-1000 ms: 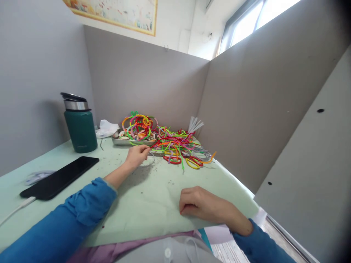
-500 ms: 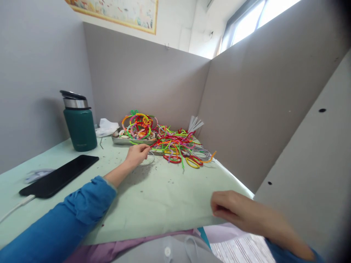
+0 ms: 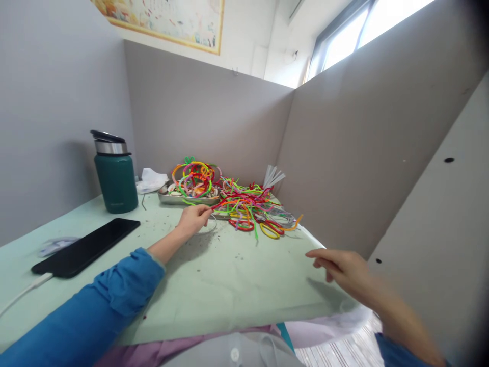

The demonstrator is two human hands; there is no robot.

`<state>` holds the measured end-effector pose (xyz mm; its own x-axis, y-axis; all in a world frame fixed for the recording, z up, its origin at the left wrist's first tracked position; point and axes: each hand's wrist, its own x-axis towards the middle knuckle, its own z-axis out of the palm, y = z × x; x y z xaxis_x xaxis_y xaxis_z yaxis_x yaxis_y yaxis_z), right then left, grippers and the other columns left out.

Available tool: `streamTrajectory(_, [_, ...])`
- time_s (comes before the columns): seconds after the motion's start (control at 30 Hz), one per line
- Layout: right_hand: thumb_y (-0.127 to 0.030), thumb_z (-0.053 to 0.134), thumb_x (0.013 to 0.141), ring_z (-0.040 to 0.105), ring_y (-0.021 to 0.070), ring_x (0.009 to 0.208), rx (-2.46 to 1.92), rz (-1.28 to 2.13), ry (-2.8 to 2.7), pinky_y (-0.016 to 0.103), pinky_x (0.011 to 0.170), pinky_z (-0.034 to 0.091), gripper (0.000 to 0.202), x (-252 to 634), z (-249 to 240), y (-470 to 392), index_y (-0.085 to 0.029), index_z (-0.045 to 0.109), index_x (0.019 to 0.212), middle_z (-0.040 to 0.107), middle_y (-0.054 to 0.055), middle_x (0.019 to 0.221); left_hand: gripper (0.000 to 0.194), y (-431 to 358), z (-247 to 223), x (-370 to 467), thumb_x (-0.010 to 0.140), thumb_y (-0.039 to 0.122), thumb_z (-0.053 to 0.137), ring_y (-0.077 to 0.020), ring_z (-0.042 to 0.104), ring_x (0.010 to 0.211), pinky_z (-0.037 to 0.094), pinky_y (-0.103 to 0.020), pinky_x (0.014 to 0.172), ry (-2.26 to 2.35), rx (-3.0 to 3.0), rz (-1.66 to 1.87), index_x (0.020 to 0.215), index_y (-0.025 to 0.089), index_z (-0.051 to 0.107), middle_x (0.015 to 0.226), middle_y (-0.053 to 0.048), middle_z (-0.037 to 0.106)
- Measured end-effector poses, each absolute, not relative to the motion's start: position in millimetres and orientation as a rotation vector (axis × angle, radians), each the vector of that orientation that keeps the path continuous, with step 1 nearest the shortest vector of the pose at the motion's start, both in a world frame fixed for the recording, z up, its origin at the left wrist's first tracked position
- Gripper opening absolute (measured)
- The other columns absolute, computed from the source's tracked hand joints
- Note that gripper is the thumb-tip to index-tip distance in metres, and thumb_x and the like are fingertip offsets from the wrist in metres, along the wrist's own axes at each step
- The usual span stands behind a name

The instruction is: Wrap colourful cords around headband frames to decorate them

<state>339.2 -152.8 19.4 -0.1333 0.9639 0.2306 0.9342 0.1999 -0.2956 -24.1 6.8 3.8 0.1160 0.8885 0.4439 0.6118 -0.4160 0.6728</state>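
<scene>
My left hand (image 3: 193, 222) is closed in a pinch on a red pipe cleaner (image 3: 218, 205) at the near left side of a tangled pile of colourful pipe cleaners (image 3: 250, 200). Below its fingers lies a thin pale hoop (image 3: 212, 228), partly hidden by the hand. My right hand (image 3: 342, 270) hovers over the right part of the table, its fingers apart and holding nothing. Behind my left hand stands a metal tray (image 3: 171, 199) with shell-like pieces and several rings wrapped in coloured pipe cleaners (image 3: 196, 178).
At the left stand a green bottle (image 3: 116, 181) and a black phone (image 3: 87, 247) with a white cable (image 3: 26, 291). White tissue (image 3: 152, 179) lies beyond the bottle. Pale strips (image 3: 273, 176) stand behind the pile. Grey partitions (image 3: 206, 107) enclose the green-covered table (image 3: 229, 285).
My right hand has risen and moved slightly right, away from the table's front edge, and its fingers have opened. My left hand keeps its pinch.
</scene>
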Motion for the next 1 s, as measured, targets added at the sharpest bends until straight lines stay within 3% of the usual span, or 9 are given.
streamTrajectory(0.13, [-0.019, 0.043, 0.080, 0.060, 0.0162, 0.088, -1.314, 0.040, -2.253, 0.028, 0.077, 0.045, 0.030, 293, 42, -128, -0.021, 0.063, 0.102, 0.061, 0.008, 0.105, 0.034, 9, 1, -24, 0.076, 0.043, 0.043, -0.0087, 0.044, 0.040, 0.033, -0.019, 0.043, 1.404, 2.037, 1.198, 0.083, 0.018, 0.064, 0.047, 0.003, 0.054])
streamTrajectory(0.27, [-0.029, 0.044, 0.084, 0.059, 0.0097, 0.059, -1.162, 0.588, -2.462, 0.018, 0.054, 0.043, 0.024, 223, 55, -74, -0.017, 0.064, 0.091, 0.064, 0.003, 0.076, 0.036, 8, 0, -22, 0.075, 0.044, 0.045, -0.0086, 0.042, 0.037, 0.033, -0.019, 0.040, 1.314, 1.945, 1.167, 0.092, 0.017, 0.061, 0.047, 0.004, 0.052])
streamTrajectory(0.33, [-0.035, 0.047, 0.083, 0.055, 0.0079, 0.049, -1.220, 0.737, -2.376, 0.016, 0.044, 0.037, 0.026, 187, 48, -40, -0.014, 0.063, 0.079, 0.063, 0.003, 0.071, 0.036, 6, 1, -20, 0.075, 0.044, 0.045, -0.0087, 0.041, 0.035, 0.032, -0.020, 0.038, 1.276, 1.909, 1.139, 0.093, 0.016, 0.060, 0.047, 0.005, 0.052])
streamTrajectory(0.43, [-0.043, 0.044, 0.083, 0.049, 0.0054, 0.041, -1.242, 0.925, -2.022, 0.017, 0.038, 0.031, 0.033, 142, 24, 6, -0.014, 0.059, 0.078, 0.062, 0.003, 0.071, 0.034, 5, 1, -19, 0.076, 0.043, 0.044, -0.0087, 0.040, 0.034, 0.031, -0.020, 0.037, 1.244, 1.928, 1.066, 0.090, 0.016, 0.058, 0.045, 0.005, 0.051])
streamTrajectory(0.53, [-0.040, 0.042, 0.083, 0.039, 0.0052, 0.036, -1.206, 0.916, -1.727, 0.018, 0.036, 0.026, 0.037, 114, -2, 28, -0.014, 0.053, 0.060, 0.050, -0.001, 0.049, 0.029, 9, -3, -21, 0.077, 0.041, 0.043, -0.0090, 0.041, 0.033, 0.030, -0.019, 0.037, 1.319, 1.958, 0.979, 0.085, 0.016, 0.056, 0.043, 0.005, 0.051])
streamTrajectory(0.67, [-0.034, 0.047, 0.078, 0.036, 0.0064, 0.035, -1.174, 0.958, -1.557, 0.019, 0.036, 0.023, 0.028, 106, -25, 33, -0.016, 0.048, 0.057, 0.040, -0.005, 0.039, 0.018, 15, -10, -23, 0.074, 0.032, 0.045, -0.0089, 0.041, 0.034, 0.028, -0.019, 0.040, 1.443, 2.037, 0.828, 0.073, 0.017, 0.054, 0.039, 0.005, 0.049])
streamTrajectory(1.0, [-0.042, 0.051, 0.076, 0.038, 0.0068, 0.034, -0.854, 0.961, -1.284, 0.019, 0.034, 0.025, 0.025, 134, -24, 40, -0.018, 0.048, 0.068, 0.043, -0.007, 0.044, 0.025, 11, -8, -22, 0.076, 0.039, 0.044, -0.0108, 0.047, 0.045, 0.031, -0.020, 0.049, 1.438, 2.181, 0.717, 0.064, 0.019, 0.054, 0.046, 0.003, 0.056])
